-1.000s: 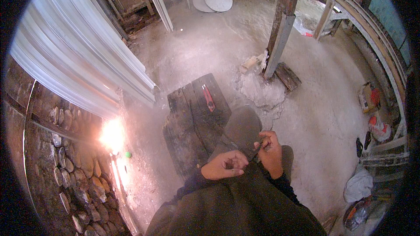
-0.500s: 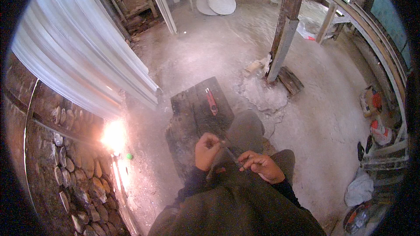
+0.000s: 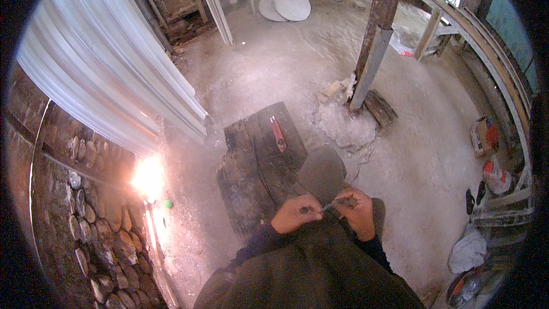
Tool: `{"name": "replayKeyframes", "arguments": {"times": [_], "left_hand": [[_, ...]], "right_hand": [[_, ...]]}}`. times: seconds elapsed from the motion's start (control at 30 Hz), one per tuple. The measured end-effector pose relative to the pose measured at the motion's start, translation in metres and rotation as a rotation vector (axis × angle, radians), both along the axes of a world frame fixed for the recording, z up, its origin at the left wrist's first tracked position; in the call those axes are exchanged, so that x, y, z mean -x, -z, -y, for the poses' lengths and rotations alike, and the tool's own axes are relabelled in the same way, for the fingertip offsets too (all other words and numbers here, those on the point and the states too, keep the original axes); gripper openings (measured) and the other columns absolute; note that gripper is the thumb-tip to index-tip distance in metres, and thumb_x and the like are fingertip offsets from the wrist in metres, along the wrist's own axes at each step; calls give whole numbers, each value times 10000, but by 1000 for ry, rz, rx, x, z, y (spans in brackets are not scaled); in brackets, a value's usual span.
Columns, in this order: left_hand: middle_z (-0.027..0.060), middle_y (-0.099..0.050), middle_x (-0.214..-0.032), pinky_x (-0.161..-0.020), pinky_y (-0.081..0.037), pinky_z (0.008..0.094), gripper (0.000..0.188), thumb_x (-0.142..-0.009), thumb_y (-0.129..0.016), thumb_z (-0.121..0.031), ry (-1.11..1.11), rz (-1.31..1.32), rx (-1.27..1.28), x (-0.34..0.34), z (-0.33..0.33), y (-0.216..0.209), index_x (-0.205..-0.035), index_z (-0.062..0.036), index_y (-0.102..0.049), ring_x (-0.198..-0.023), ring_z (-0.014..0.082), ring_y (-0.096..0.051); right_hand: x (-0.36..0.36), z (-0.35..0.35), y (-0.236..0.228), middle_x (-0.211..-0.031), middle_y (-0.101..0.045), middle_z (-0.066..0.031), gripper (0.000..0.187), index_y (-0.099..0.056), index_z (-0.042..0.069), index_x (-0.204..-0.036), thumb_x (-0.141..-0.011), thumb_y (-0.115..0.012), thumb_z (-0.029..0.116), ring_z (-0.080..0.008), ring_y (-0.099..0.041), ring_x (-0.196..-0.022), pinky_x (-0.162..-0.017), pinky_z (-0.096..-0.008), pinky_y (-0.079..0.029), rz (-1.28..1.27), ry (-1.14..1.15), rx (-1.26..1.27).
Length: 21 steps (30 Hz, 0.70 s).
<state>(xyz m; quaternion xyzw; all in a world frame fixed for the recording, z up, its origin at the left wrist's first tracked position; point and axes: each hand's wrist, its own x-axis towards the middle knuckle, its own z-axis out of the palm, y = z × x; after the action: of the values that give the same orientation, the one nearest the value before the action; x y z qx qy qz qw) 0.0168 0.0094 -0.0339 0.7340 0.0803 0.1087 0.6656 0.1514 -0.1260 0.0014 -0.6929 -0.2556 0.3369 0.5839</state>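
Note:
Above my lap, my left hand (image 3: 297, 214) and my right hand (image 3: 357, 212) are pinched close together. Between their fingertips runs a thin, dark grey rod-like piece (image 3: 327, 207); the fingers cover most of it, and its exact kind is unclear. Both hands appear closed on it. Just beyond them lies a dark wooden slab (image 3: 246, 160) on the floor. A red tool (image 3: 278, 137) with a pronged metal tip rests on its far part, touched by neither hand.
Pale corrugated sheets (image 3: 108, 63) lean at the left, near a glaring light (image 3: 148, 178) and stacked cut logs (image 3: 128, 246). A wooden post (image 3: 373, 46) rises ahead. Two white discs (image 3: 291, 5) lie far off. Bags (image 3: 468, 249) and a bench frame (image 3: 480, 28) line the right side.
My left hand has moved right and slightly nearer. My right hand has shifted a little right and up. The hands are now closer together, with less of the thin piece showing.

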Motion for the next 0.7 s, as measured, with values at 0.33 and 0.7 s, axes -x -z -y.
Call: {"name": "replayKeyframes", "arguments": {"times": [0.33, 0.7], "left_hand": [[0, -462, -705, -630, -382, 243, 195, -741, -647, -160, 8, -70, -43, 5, -2, -19, -702, -64, -482, -677, 99, -446], [11, -512, -631, -571, -406, 244, 139, -684, -645, -111, -772, -172, 41, 8, -19, -12, -703, -36, -529, -606, 93, -493]], "right_hand": [[-11, -4, 8, -810, -581, -62, 191, -558, 56, -900, -720, -560, -7, -189, -541, -817, -831, -287, -361, 706, 80, 21], [-3, -4, -17, -938, -556, -72, 98, -611, 48, -829, -735, -616, 77, -215, -507, -928, -846, -322, -357, 164, -511, -200]]}}
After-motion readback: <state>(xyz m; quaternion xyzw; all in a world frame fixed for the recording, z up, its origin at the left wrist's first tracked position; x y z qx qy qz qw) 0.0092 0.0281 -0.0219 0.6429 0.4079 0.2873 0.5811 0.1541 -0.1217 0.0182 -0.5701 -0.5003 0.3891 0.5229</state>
